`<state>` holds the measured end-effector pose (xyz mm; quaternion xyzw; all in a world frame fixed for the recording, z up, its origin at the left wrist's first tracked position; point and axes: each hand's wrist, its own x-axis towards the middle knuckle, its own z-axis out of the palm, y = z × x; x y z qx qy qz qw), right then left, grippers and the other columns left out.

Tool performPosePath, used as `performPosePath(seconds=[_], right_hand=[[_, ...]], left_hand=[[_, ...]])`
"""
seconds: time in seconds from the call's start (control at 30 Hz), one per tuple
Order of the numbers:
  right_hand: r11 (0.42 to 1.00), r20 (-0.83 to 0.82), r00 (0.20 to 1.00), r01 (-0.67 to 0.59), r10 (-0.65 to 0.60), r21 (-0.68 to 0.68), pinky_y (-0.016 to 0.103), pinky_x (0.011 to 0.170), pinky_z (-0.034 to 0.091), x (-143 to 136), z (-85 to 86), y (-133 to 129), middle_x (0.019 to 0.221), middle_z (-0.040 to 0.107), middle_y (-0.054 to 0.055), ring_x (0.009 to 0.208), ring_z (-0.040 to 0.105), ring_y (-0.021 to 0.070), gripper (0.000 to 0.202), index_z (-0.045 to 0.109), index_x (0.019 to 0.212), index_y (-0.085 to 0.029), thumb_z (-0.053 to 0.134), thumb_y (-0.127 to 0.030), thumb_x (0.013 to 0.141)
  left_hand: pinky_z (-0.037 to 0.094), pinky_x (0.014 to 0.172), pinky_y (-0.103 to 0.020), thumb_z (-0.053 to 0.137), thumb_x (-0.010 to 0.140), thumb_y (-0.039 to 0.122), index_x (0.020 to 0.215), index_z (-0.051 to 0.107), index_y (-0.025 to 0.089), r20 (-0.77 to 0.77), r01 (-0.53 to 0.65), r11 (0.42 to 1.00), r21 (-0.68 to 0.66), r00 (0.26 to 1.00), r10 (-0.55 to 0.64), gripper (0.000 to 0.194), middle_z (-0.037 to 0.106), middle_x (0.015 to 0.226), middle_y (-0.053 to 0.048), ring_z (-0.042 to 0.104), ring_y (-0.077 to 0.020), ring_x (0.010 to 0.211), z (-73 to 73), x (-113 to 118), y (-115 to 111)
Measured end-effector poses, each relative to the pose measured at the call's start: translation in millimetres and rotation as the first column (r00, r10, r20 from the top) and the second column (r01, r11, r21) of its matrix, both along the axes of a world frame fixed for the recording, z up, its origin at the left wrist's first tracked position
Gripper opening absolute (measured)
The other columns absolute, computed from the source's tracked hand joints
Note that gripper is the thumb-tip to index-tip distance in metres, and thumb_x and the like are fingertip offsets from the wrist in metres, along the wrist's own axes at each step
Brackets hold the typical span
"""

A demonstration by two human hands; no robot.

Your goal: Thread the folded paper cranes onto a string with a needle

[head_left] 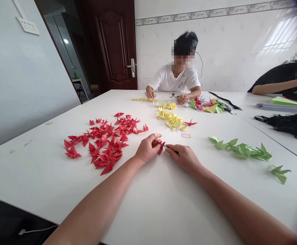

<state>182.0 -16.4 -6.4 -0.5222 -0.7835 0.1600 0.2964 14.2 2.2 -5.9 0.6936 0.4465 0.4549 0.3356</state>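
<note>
Pinching a small folded red paper [160, 149] in the left hand [147, 148] and gripping a slim dark-handled metal tool [164, 146] in the right hand [186, 158], low over the white surface [148, 207], between the red paper cranes [115, 145] and the green cranes [243, 149]. Could tear the thin paper by pushing too hard, or jab a left fingertip after a slip, with so little room between.

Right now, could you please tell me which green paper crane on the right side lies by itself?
The green crane nearest the camera, farthest right; a gap separates it from the other green cranes, which lie bunched in a row.
</note>
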Motion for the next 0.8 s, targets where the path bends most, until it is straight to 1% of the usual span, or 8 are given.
performPosePath(seconds=[0.23, 0.3, 0.4, 0.5, 0.6, 0.67, 0.73, 0.8], right_hand=[[1.000, -0.043, 0.999, -0.003, 0.002, -0.021, 0.028, 0.064, 0.042, -0.2, -1.0, 0.2, 0.085, 0.070, 0.003, 0.072, 0.061, 0.0188, 0.030, 0.068, 0.092, -0.027, 0.042, -0.038, 0.082], [1.000, -0.061, 0.998, 0.000, -0.001, -0.017, 0.027, 0.061, 0.041, -0.2, -0.5, -0.3, 0.080, 0.070, 0.003, 0.067, 0.059, 0.0178, 0.031, 0.069, 0.091, -0.025, 0.042, -0.040, 0.082], [0.999, -0.149, 0.988, 0.041, -0.045, -0.028, 0.025, 0.058, 0.041, 0.0, 1.5, -0.9, 0.074, 0.068, 0.003, 0.062, 0.056, 0.0160, 0.035, 0.067, 0.093, -0.021, 0.046, -0.047, 0.078], [0.996, -0.207, 0.974, 0.085, -0.090, -0.034, 0.024, 0.057, 0.041, -0.1, 3.6, -1.6, 0.071, 0.064, 0.002, 0.062, 0.054, 0.0149, 0.036, 0.064, 0.090, -0.018, 0.053, -0.048, 0.073], [0.998, -0.180, 0.982, 0.062, -0.066, -0.029, 0.023, 0.053, 0.037, -1.7, 4.5, -3.7, 0.064, 0.059, 0.000, 0.057, 0.049, 0.0130, 0.028, 0.062, 0.079, -0.019, 0.050, -0.044, 0.075], [0.999, -0.168, 0.985, 0.034, -0.040, -0.037, 0.023, 0.050, 0.035, -2.4, 4.3, -4.6, 0.059, 0.056, -0.001, 0.054, 0.045, 0.0119, 0.027, 0.061, 0.071, -0.019, 0.047, -0.042, 0.076], [0.998, -0.194, 0.980, 0.044, -0.053, -0.051, 0.022, 0.049, 0.034, -0.4, 3.2, -2.3, 0.057, 0.055, -0.001, 0.053, 0.044, 0.0115, 0.027, 0.060, 0.068, -0.019, 0.047, -0.042, 0.075], [0.991, -0.285, 0.949, 0.124, -0.133, -0.049, 0.022, 0.049, 0.035, 6.5, 1.2, 5.2, 0.058, 0.056, 0.000, 0.054, 0.045, 0.0117, 0.028, 0.061, 0.069, -0.018, 0.049, -0.042, 0.074]], left_hand=[[0.049, 0.068, -0.022, 0.053, 0.072, 0.012, 0.106, 0.054, 0.016, 0.002, 0.005, 1.000, -0.021, 1.000, -0.005, 0.035, 0.060, 0.075, 0.000, 0.058, -0.0086, 0.068, 0.5, -0.1, -0.4], [0.049, 0.069, -0.022, 0.054, 0.072, 0.013, 0.106, 0.055, 0.015, -0.001, -0.003, 1.000, -0.013, 1.000, 0.003, 0.034, 0.060, 0.076, -0.001, 0.058, -0.0090, 0.069, 0.5, -0.3, -0.1], [0.049, 0.069, -0.022, 0.055, 0.072, 0.014, 0.107, 0.055, 0.015, 0.006, 0.003, 1.000, -0.016, 1.000, -0.003, 0.035, 0.062, 0.078, -0.002, 0.059, -0.0097, 0.070, -0.7, -0.5, 0.5], [0.050, 0.069, -0.023, 0.054, 0.073, 0.014, 0.107, 0.055, 0.015, 0.021, 0.056, 0.998, -0.030, 0.998, -0.055, 0.035, 0.062, 0.078, -0.002, 0.059, -0.0098, 0.069, -3.0, 0.4, 0.0], [0.050, 0.069, -0.024, 0.054, 0.073, 0.014, 0.108, 0.054, 0.016, 0.062, 0.149, 0.988, -0.044, 0.987, -0.146, 0.035, 0.063, 0.077, -0.002, 0.059, -0.0099, 0.068, -4.0, 2.5, -2.6], [0.051, 0.069, -0.025, 0.054, 0.072, 0.013, 0.108, 0.054, 0.016, 0.071, 0.182, 0.982, -0.053, 0.981, -0.179, 0.036, 0.063, 0.078, -0.002, 0.060, -0.0102, 0.067, -3.0, 3.9, -5.1], [0.051, 0.066, -0.024, 0.054, 0.072, 0.014, 0.108, 0.055, 0.017, 0.049, 0.164, 0.985, -0.062, 0.986, -0.161, 0.036, 0.064, 0.082, -0.003, 0.060, -0.0099, 0.065, -1.0, 5.1, -7.8], [0.051, 0.063, -0.023, 0.055, 0.072, 0.015, 0.108, 0.056, 0.016, 0.014, 0.106, 0.992, -0.064, 0.994, -0.106, 0.036, 0.063, 0.086, -0.005, 0.059, -0.0094, 0.064, 1.0, 6.2, -9.7]])
